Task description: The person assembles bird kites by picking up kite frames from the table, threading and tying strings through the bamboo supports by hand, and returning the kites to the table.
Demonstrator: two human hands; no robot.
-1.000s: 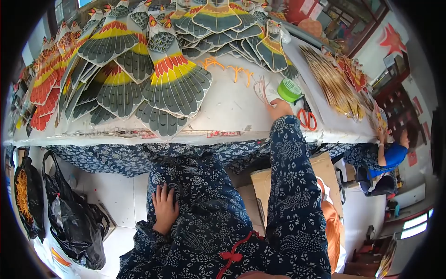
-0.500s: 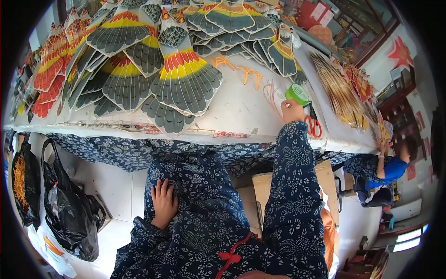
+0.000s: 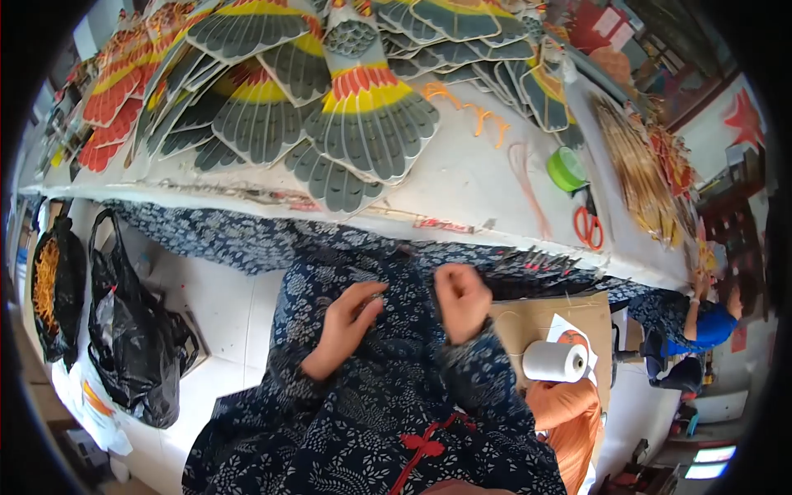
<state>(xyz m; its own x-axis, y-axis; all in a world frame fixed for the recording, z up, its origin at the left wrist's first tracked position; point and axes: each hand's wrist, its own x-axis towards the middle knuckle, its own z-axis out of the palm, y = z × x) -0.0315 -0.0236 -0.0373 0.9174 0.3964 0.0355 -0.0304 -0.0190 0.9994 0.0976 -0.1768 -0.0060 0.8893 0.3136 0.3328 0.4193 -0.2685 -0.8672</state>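
Note:
Above my lap, which is covered by a dark blue patterned garment, my left hand [image 3: 351,322] is half curled, its thumb apart from its fingers and nothing visible between them. Facing it, my right hand [image 3: 463,302] is closed with the fingers folded in; whatever it may hold is too small to see. On the white table [image 3: 450,186] beyond lie a bundle of thin pink strands [image 3: 525,186], a green roll of tape [image 3: 567,170] and scissors with red handles [image 3: 588,227]. Several painted bird-shaped kites [image 3: 373,124] overlap on the table, their grey tails toward me.
Orange strips [image 3: 470,111] and a bundle of thin sticks [image 3: 631,173] lie on the table. A white thread cone [image 3: 554,361] stands on cardboard at my right, beside orange cloth [image 3: 569,412]. Black plastic bags [image 3: 132,330] are at left. Another person [image 3: 709,322] sits at far right.
My right hand has left the strands beside the tape and come back over my lap, now closed. My left hand has lifted from my thigh toward it. The view has shifted, showing the thread cone.

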